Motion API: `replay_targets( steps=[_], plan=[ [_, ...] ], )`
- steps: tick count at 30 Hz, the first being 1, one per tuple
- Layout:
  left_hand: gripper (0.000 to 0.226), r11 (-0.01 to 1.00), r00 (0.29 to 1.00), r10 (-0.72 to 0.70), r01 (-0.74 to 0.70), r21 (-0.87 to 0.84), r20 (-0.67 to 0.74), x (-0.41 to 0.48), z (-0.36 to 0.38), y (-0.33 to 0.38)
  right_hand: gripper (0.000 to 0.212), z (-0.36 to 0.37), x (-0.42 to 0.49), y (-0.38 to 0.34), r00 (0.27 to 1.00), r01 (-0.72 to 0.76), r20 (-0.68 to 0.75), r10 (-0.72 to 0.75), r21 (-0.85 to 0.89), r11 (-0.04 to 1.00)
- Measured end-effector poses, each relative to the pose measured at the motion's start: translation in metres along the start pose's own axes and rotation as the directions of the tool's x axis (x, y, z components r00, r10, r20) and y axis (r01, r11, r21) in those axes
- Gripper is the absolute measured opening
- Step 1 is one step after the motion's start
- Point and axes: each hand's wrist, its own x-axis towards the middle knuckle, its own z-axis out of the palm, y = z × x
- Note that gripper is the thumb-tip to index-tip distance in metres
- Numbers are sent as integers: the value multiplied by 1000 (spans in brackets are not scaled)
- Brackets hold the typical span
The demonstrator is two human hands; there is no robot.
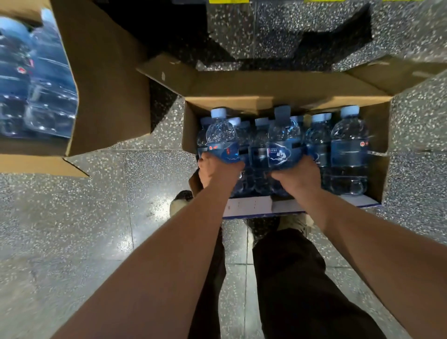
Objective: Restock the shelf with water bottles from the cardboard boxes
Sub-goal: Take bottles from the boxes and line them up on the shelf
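hands both reach down into an open cardboard box (285, 84) that sits on a speckled floor (72, 217) with its flaps folded outward. the left hand (217, 173) is curled round the blue label of a water bottle (221, 135) at the left end of the box, fingers and thumb wrapped round its middle. the right hand (298, 176) grips a second bottle (284, 140) near the middle of the box in the same way, fingers closed round the label. both held bottles stand upright with pale caps on, and their caps sit higher than those of the bottles just behind them. whether their bases touch the bottom of the box cannot be told, since the hands and forearms hide them.

more bottles (260, 145) fill the box around them, upright, packed side by side and touching. 1 tall bottle (348, 150) stands at the right end, just beside the box wall.

another cardboard box (104, 79) lies at the upper left, well apart from the first. its open side shows blurred bottles (36, 84) with clear bodies and dark labels.

below the hands are the person's dark trousers (290, 278) and 2 light shoes. the left shoe (179, 203) is just beside the near left corner of the box, and the right shoe (295, 221) is just below its near flap. yellow strips (228, 1) run along the top edge, too cropped to tell what they are.
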Motion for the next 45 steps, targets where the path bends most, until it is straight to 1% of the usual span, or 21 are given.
replay_targets(
  steps=[1, 4, 6, 8, 10, 13, 15, 16, 18, 21, 22, 24, 26, 28, 30, 32, 36, 37, 40, 41, 45],
  plan=[
    [80, 1000, 1000, -5, 5, -23, 2, 0, -3, -1, 55, -4, 0, -1, 1000, -10, 9, 10, 8, 1000],
    [69, 995, 1000, -7, 9, -94, 16, -13, -15, 1, 63, -13, -11, -5, 998, -49, 41, 45, 116, 992],
    [64, 985, 999, -28, 35, -170, 44, -28, -23, 3, 54, -23, -29, -12, 996, -84, 62, 72, 230, 970],
    [61, 978, 995, -24, 43, -206, 97, -45, -34, 8, 48, -36, -49, -19, 990, -93, 133, 50, 338, 937],
    [54, 979, 991, 3, 25, -204, 135, -65, -52, 15, 59, -49, -70, -27, 976, -100, 215, 21, 365, 926],
    [52, 977, 982, 61, -21, -214, 180, -93, -83, 23, 53, -72, -103, -34, 982, -93, 189, 25, 361, 928],
    [47, 970, 977, 110, -66, -235, 182, -115, -107, 27, 46, -88, -130, -41, 983, -112, 178, 38, 425, 898],
    [49, 963, 971, 137, -84, -256, 194, -125, -119, 28, 43, -93, -144, -44, 978, -136, 201, 47, 456, 880],
    [52, 947, 955, 194, -123, -295, 226, -146, -142, 28, 48, -103, -172, -53, 968, -166, 248, 40, 510, 844],
    [50, 922, 938, 269, -186, -340, 217, -179, -173, 25, 66, -120, -208, -74, 969, -109, 244, -32, 542, 834],
    [49, 911, 936, 284, -196, -362, 209, -189, -182, 23, 64, -127, -219, -82, 962, -97, 265, -64, 551, 829],
    [45, 891, 930, 302, -199, -409, 207, -211, -198, 19, 44, -142, -238, -96, 949, -55, 284, -137, 578, 814],
    [44, 871, 928, 308, -186, -454, 209, -235, -214, 16, 43, -156, -259, -108, 945, 33, 251, -212, 571, 820],
    [47, 843, 929, 319, -186, -505, 189, -257, -230, 12, 56, -167, -282, -117, 931, 126, 220, -291, 553, 823],
    [45, 817, 928, 336, -204, -539, 159, -276, -245, 6, 68, -178, -303, -124, 902, 178, 221, -370, 592, 786],
    [38, 789, 920, 371, -243, -565, 122, -294, -261, -1, 71, -186, -323, -131, 884, 194, 236, -403, 599, 777],
    [45, 709, 901, 431, -312, -633, 39, -327, -297, -15, 87, -194, -365, -149, 833, 311, 217, -510, 579, 754],
    [46, 691, 897, 441, -321, -648, 26, -335, -308, -18, 81, -198, -386, -157, 827, 330, 219, -518, 557, 762],
    [42, 630, 867, 499, -366, -685, -5, -356, -344, -29, 38, -204, -431, -175, 835, 349, 173, -523, 569, 745],
    [41, 607, 851, 524, -383, -696, -11, -364, -357, -34, 35, -204, -446, -181, 839, 370, 136, -527, 568, 735],
    [59, 532, 790, 610, -466, -707, -61, -396, -410, -56, 50, -201, -508, -204, 830, 436, 27, -558, 593, 677]
  ],
)
